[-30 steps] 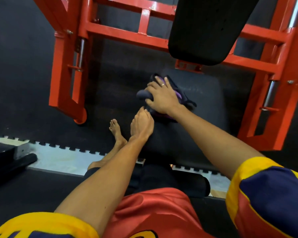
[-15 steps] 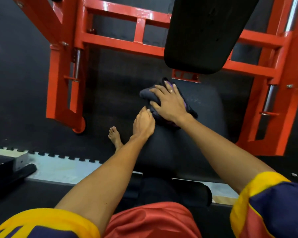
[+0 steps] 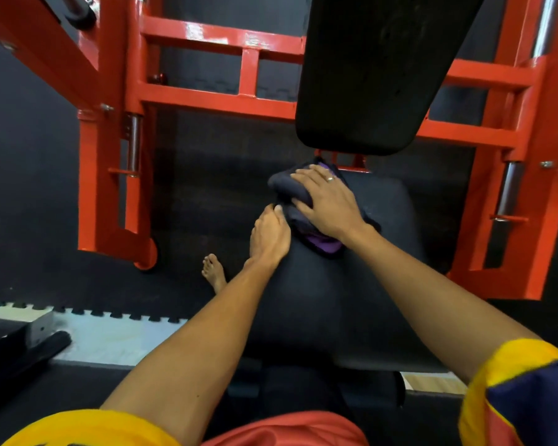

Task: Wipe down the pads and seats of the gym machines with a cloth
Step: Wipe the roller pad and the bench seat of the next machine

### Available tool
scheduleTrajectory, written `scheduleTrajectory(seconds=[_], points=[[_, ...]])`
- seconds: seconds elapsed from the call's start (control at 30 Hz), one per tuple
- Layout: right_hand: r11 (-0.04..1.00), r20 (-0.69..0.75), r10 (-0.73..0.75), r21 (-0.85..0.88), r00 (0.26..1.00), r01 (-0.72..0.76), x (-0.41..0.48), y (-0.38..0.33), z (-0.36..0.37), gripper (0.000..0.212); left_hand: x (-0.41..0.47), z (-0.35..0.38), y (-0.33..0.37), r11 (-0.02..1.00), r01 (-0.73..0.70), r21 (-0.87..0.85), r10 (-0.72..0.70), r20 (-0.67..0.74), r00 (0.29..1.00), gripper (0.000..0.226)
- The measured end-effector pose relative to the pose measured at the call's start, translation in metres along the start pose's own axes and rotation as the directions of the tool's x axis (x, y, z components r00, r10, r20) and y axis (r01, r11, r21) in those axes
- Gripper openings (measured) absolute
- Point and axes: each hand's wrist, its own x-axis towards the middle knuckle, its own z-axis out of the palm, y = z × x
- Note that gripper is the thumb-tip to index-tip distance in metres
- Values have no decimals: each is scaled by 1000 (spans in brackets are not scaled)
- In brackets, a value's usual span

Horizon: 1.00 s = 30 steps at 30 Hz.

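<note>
A black padded seat [image 3: 384,252] lies in front of me, with a long black back pad [image 3: 377,75] rising above its far end. A bunched dark grey and purple cloth [image 3: 285,188] sits on the seat's far left corner. My right hand [image 3: 329,207] presses down on the cloth, which is bunched between thumb and fingers. My left hand [image 3: 269,236] rests on the seat's left edge, its fingertips touching the cloth's near side.
The orange steel machine frame [image 3: 207,101] surrounds the seat, with uprights on both sides and chrome rods. My bare foot [image 3: 213,272] stands on the black rubber floor left of the seat. A pale floor strip [image 3: 110,336] and a black object [image 3: 0,339] lie at the lower left.
My right hand has pushed the cloth a little toward the seat's far edge, under the back pad. My left hand stays beside it on the seat's left edge.
</note>
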Motion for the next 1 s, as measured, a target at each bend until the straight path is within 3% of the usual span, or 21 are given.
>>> scheduleTrajectory(seconds=[0.17,0.23,0.4,0.57,0.63,0.8,0.9,1.0], points=[[948,-75,310,-52,948,-314,42,6,-1,35,14,6,15,998,-38,56,39,-28,999,51],[954,-46,298,-30,953,-300,58,-6,1,33,12,9,16,995,-49,90,54,-54,997,48],[980,-15,188,-60,982,-189,39,1,-3,52,11,11,18,991,-46,127,53,-57,997,47],[891,-127,410,-157,903,-427,-1,69,-20,51,2,7,24,987,-4,159,13,-54,998,51],[869,-126,459,-139,879,-474,5,59,-16,53,4,7,24,984,-8,180,21,-71,997,54],[945,-68,321,-38,945,-324,46,-22,6,50,26,19,-2,976,-20,217,41,-93,995,59],[970,-33,234,-53,972,-235,38,-7,-2,50,22,15,5,977,-7,211,28,-93,995,56],[892,-95,437,-83,895,-444,17,44,-14,50,11,7,20,979,-51,197,60,-42,997,50]])
